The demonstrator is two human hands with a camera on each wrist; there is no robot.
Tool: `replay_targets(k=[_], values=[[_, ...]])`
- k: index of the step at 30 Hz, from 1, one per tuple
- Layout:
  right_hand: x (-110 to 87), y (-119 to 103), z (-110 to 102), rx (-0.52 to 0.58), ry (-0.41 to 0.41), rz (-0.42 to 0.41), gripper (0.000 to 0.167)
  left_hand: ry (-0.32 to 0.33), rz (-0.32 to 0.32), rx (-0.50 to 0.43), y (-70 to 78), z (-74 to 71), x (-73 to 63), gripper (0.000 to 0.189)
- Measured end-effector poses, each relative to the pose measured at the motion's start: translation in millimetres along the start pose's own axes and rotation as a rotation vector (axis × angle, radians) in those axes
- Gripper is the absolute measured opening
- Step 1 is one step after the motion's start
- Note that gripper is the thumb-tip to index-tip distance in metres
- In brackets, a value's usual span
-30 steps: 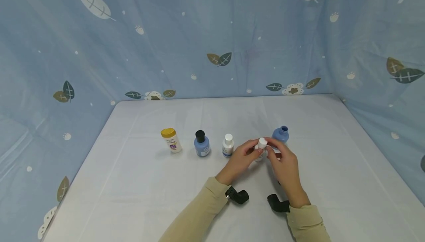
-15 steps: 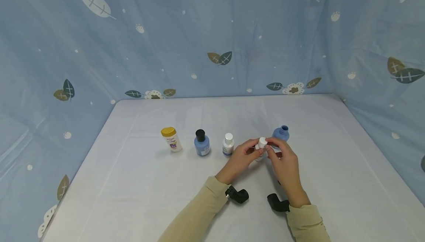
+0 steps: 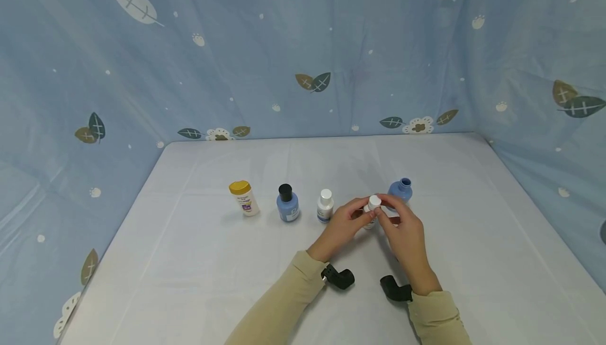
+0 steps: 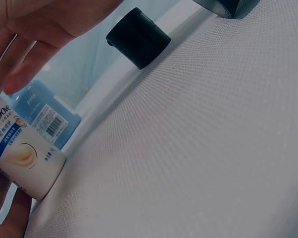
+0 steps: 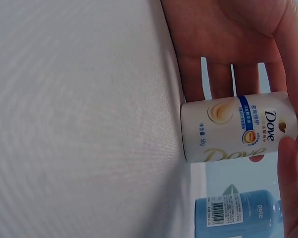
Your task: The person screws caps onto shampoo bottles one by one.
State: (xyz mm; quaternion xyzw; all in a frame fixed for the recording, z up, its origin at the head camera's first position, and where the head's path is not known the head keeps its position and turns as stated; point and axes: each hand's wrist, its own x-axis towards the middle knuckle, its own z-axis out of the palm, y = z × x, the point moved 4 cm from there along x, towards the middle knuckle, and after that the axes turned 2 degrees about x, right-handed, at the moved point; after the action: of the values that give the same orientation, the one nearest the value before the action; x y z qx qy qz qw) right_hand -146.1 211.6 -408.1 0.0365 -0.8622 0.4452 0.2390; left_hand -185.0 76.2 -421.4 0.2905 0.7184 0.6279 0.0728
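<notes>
Both hands meet at a small white Dove bottle (image 3: 369,223) standing on the white cloth. Its label faces the wrist cameras. My left hand (image 3: 342,230) holds the bottle's body, with fingers behind it and the thumb in front. With thumb and forefinger, my right hand (image 3: 408,235) pinches the white cap (image 3: 374,201) at the top. Just behind the right hand, a light-blue bottle (image 3: 400,191) shows a bare, uncapped neck. A black cap (image 4: 139,38) sits on the cloth beside the right hand in the left wrist view; the head view mostly hides it.
Left of the hands stand another small white bottle (image 3: 325,206), a blue bottle with a black cap (image 3: 288,205) and a white bottle with a yellow lid (image 3: 244,199). A blue leaf-printed curtain (image 3: 312,50) rises behind the table.
My right thumb has shifted slightly left, closer against the white cap. The left hand and the bottle have stayed almost still.
</notes>
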Motion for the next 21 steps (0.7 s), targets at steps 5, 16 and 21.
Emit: replay_targets(k=[5,16,21], values=[[-0.6,-0.1,-0.1,-0.007,0.004,0.000,0.033,0.004,0.001,0.000,-0.8,0.0,-0.1,0.036],[-0.3,-1.2,0.2,-0.039,0.006,-0.037,0.035,0.004,0.002,0.017,-2.8,1.3,0.1,0.036],[0.2,-2.1,-0.3,-0.037,0.013,-0.050,0.036,0.014,-0.019,0.044,-3.3,1.5,-0.1,0.035]])
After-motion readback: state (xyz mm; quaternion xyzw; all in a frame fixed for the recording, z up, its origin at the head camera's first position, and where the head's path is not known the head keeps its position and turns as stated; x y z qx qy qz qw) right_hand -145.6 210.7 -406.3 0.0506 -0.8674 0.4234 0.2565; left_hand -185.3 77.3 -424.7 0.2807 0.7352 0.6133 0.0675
